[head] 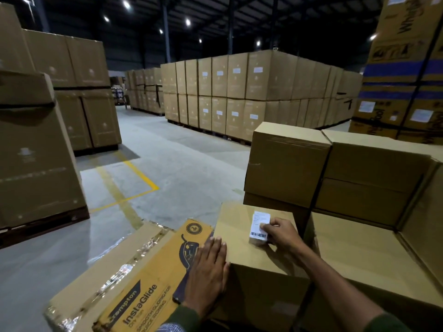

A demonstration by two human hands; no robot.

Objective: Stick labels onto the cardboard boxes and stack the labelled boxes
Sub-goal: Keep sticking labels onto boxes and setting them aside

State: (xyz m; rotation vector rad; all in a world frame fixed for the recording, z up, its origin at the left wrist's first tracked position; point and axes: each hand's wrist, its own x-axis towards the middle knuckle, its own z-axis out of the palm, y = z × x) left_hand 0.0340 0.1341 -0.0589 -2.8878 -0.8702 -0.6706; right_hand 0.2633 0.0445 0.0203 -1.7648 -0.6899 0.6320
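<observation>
A plain cardboard box (242, 238) sits in front of me at the bottom centre. A white barcode label (260, 224) lies on its top near the far right corner. My right hand (279, 232) rests on the label's right edge, fingertips pressing it against the box top. My left hand (211, 264) lies flat with fingers together on the box's left edge, bracing it. More plain boxes (287, 164) stand stacked behind and to the right.
A printed yellow carton (134, 288) lies flat at the lower left, beside the box. An open carton (374, 255) sits to the right. Tall pallet stacks (239, 92) line the far side and the left (36, 152). Grey floor with yellow lines (134, 178) lies between.
</observation>
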